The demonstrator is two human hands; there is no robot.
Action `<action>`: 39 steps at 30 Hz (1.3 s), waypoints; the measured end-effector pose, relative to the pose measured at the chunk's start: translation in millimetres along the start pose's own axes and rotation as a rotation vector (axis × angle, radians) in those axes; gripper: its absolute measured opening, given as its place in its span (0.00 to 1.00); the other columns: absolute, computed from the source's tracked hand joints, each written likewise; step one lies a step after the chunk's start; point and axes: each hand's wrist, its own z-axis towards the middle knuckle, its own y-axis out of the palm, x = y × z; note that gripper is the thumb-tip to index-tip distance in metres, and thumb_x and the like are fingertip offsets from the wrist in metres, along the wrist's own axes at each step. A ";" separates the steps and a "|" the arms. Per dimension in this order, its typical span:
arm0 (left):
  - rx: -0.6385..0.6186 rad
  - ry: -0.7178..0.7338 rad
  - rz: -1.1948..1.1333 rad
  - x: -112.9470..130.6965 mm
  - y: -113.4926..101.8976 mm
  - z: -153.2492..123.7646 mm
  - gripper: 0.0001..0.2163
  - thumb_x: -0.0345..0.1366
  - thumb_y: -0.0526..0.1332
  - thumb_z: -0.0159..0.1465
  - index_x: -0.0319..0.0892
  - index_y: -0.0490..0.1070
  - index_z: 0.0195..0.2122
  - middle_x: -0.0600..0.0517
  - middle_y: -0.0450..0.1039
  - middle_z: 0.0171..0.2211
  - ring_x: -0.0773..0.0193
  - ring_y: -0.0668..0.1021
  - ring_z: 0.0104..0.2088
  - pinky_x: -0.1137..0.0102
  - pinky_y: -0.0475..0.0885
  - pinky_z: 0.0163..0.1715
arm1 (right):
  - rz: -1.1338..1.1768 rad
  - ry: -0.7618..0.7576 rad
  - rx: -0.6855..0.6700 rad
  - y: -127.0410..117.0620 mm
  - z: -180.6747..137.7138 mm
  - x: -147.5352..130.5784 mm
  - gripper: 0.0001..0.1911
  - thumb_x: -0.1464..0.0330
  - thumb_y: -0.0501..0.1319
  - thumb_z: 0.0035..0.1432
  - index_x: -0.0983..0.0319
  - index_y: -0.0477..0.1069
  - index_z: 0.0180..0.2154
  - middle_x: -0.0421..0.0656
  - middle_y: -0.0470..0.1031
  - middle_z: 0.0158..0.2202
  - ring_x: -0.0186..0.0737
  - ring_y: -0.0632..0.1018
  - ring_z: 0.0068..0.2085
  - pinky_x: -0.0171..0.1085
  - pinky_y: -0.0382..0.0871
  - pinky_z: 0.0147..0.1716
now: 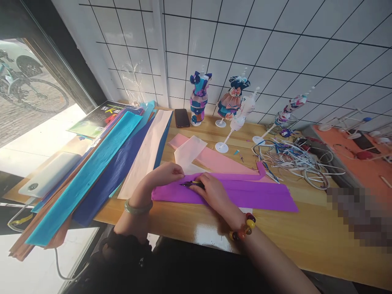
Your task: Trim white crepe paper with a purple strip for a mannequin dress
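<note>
A long sheet of purple crepe paper [260,197] lies across the table in front of me, with a narrow purple strip [241,177] along its far edge, bent upward at the right end. My left hand [167,173] pinches the purple paper near its left end. In my right hand [212,190] is a pair of dark-handled scissors [196,183], blades pointing left at the paper; the fingers partly cover the handles. Pale pink paper pieces [190,152] and a longer pink sheet [220,157] lie just beyond the purple paper.
Folded blue paper [88,171] and cream paper [147,155] are stacked at left beside a white device [49,173]. Behind stand small dress forms [199,100] and a phone [182,118]. Tangled cords [290,157] lie at right, near an orange surface [349,163].
</note>
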 end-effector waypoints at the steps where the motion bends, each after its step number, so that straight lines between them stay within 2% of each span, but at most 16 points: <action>1: -0.001 -0.004 -0.007 -1.1 0.5 0.6 0.13 0.43 0.55 0.57 0.40 0.73 0.32 0.52 0.76 0.31 0.64 0.74 0.33 0.74 0.65 0.31 | -0.001 -0.003 -0.001 -0.3 -0.6 0.4 0.17 0.54 0.55 0.58 0.61 0.70 0.34 0.44 0.72 0.33 0.40 0.72 0.36 0.38 0.65 0.35; 8: 0.013 -0.002 -0.014 -1.3 -2.2 -2.1 0.12 0.41 0.56 0.57 0.40 0.74 0.33 0.52 0.76 0.32 0.64 0.74 0.34 0.74 0.65 0.33 | 0.031 -0.009 -0.014 -2.2 -2.5 -2.3 0.16 0.55 0.55 0.58 0.61 0.70 0.36 0.45 0.72 0.35 0.40 0.73 0.37 0.38 0.65 0.37; 15: 0.015 0.033 0.041 0.6 -3.6 -2.8 0.09 0.36 0.55 0.56 0.38 0.74 0.29 0.53 0.74 0.27 0.68 0.72 0.28 0.74 0.62 0.29 | 0.079 -0.025 -0.033 -3.1 -0.5 -4.3 0.13 0.58 0.56 0.58 0.60 0.70 0.37 0.45 0.72 0.35 0.42 0.72 0.38 0.40 0.65 0.38; 22: 0.024 0.036 -0.028 -2.7 -1.6 -2.3 0.07 0.35 0.56 0.53 0.39 0.72 0.24 0.56 0.68 0.20 0.70 0.67 0.23 0.74 0.58 0.24 | 0.084 -0.006 -0.041 -2.6 0.8 -7.2 0.13 0.57 0.56 0.58 0.59 0.70 0.37 0.44 0.72 0.35 0.42 0.73 0.37 0.40 0.66 0.38; 39: -0.003 0.071 -0.016 -10.5 1.6 -0.6 0.08 0.37 0.56 0.54 0.39 0.71 0.26 0.55 0.69 0.23 0.70 0.69 0.25 0.76 0.60 0.25 | 0.060 -0.022 -0.036 -0.5 3.2 -9.7 0.13 0.58 0.56 0.58 0.61 0.70 0.36 0.44 0.72 0.34 0.42 0.72 0.36 0.39 0.65 0.37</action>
